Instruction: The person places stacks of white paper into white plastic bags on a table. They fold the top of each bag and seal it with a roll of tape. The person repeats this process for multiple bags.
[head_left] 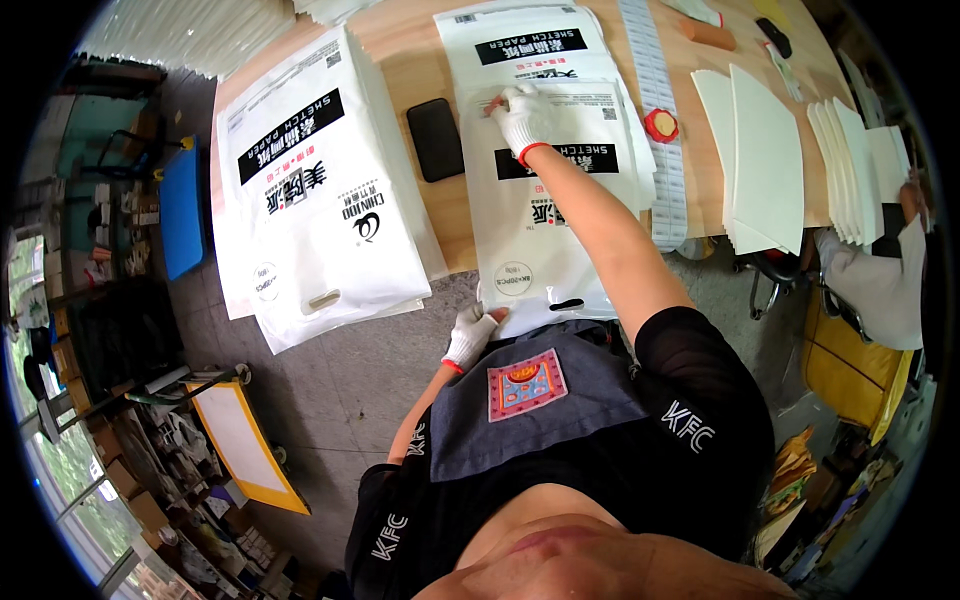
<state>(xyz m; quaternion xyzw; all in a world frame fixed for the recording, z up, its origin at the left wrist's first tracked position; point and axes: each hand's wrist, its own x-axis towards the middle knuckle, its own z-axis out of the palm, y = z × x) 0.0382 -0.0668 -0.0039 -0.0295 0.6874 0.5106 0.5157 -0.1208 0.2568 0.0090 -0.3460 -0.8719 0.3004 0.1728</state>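
Observation:
A white printed plastic bag (560,215) with a flat sheaf inside lies in front of me, overlapping another such bag (520,35) on the table. My right hand (523,118), in a white fingerless glove with a red cuff, reaches across it. Its fingers are bent and pinch at the bag's far left edge. My left hand (469,335), gloved alike, is closed at the near left corner, thumb against the bag; its other fingers are partly hidden. The bag's near end, with an oval handle slot, juts over the table edge against my grey apron (540,410).
A stack of similar bags (330,200) overhangs the table's left front; a black phone (436,140) lies between. To the right are a label strip (655,190), a red-and-yellow round thing (661,125) and white sheets (760,160). Another person (885,280) sits at far right.

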